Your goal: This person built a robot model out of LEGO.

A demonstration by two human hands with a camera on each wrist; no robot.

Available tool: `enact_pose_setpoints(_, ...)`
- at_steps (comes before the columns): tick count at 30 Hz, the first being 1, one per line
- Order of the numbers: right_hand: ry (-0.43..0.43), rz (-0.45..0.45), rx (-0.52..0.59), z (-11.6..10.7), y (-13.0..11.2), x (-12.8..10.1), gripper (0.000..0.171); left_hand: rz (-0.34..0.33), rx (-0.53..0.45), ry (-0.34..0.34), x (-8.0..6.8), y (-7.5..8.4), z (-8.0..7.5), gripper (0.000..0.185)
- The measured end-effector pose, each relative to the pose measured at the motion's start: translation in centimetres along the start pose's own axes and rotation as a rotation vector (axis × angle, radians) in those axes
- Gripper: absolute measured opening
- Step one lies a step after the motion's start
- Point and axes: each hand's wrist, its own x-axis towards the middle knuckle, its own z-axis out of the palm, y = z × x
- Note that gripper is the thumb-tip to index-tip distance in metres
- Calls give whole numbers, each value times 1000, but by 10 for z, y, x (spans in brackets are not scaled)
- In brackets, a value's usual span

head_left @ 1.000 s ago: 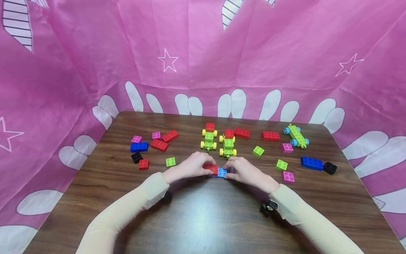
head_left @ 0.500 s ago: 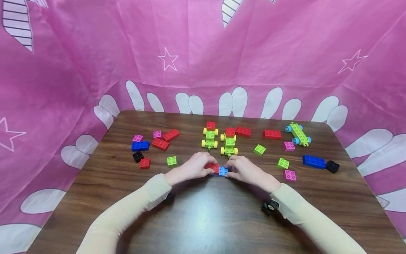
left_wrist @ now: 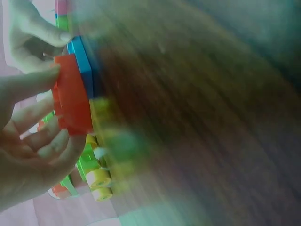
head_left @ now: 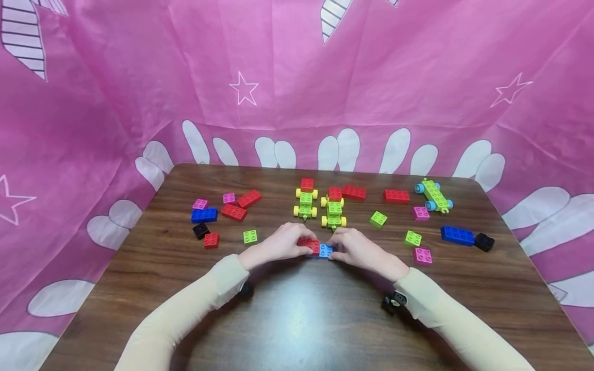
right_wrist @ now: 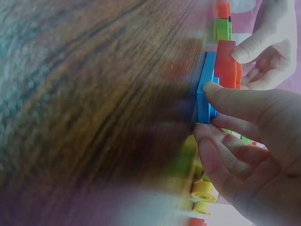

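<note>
A red brick (head_left: 310, 245) sits on a light blue flat piece (head_left: 326, 251) on the brown table (head_left: 297, 309), just in front of me. My left hand (head_left: 278, 243) grips the red brick (left_wrist: 71, 96) from the left, fingers curled over it. My right hand (head_left: 357, 249) pinches the blue piece (right_wrist: 205, 99) at its right end with thumb and fingers. In the right wrist view the red brick (right_wrist: 226, 63) stands on the blue piece beside the left hand's thumb.
Behind the hands stand two green wheeled carts with yellow wheels (head_left: 306, 203) (head_left: 334, 210), each topped by a red brick. Loose red, green, pink, blue and black bricks lie left (head_left: 204, 215) and right (head_left: 457, 235). A green cart with blue wheels (head_left: 434, 195) sits far right. Pink cloth surrounds the table.
</note>
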Motion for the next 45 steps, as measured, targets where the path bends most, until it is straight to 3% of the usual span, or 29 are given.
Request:
enact_pose_setpoints(8,-18,13,-12,5,-1,1,25,40,26,-52,0,-7,-1,32)
enact_pose_setpoints(15,-10,-8,-20,5,-5,1,24,38,32,-84,-9,-13,-7,38)
enact_pose_setpoints(27,-23,35,-26,-1,-3,1,26,10,63,-40,-22,-25,-16,40)
enact_pose_setpoints(35,-67,43,-16,-5,-2,1,28,6,34,-27,-27,-27,-16,37)
enact_pose_setpoints(39,-56,49,-33,-20,1,1,26,11,23,-26,-27,-27,-16,37)
enact_pose_setpoints(45,93,79,-72,-73,21,10,25,23,32,-22,-25,-28,-16,37)
